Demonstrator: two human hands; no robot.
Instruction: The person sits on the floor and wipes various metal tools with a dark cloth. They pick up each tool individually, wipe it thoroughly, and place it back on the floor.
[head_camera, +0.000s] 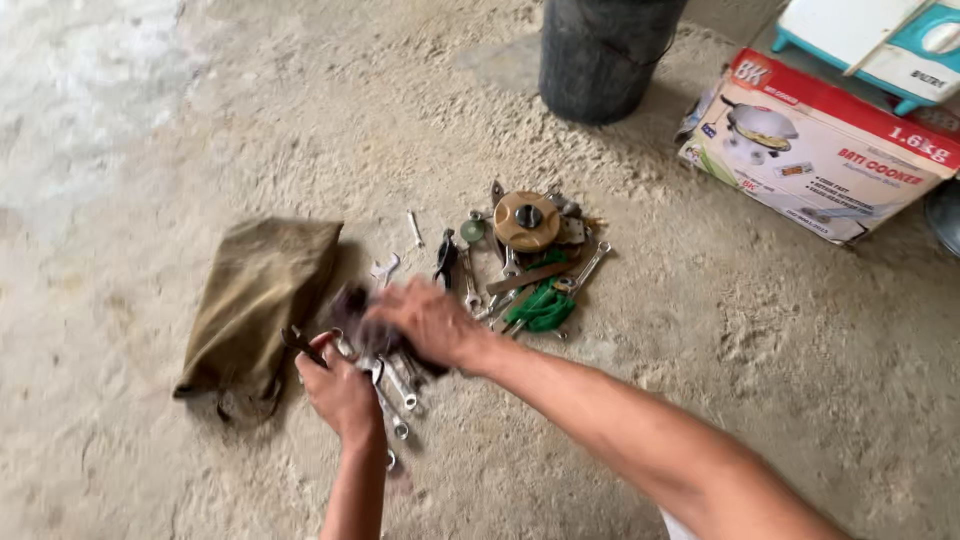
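Note:
A pile of metal spanners (398, 385) and other tools lies on the rough concrete floor. My left hand (340, 390) is closed around a dark-handled tool (303, 345) at the pile's left edge, beside an olive cloth bag (260, 295). My right hand (425, 318) reaches across the pile, blurred by motion, fingers over a dark object (352, 310); whether it grips anything I cannot tell. Farther back lie a round brown disc (527, 221), black pliers (445, 258) and a green bundle (542, 308).
A black cylindrical object (600, 55) stands at the back. A red and white cardboard box (820, 145) with a picture of a cooker lies at the right, with a white and teal appliance (880, 40) behind it.

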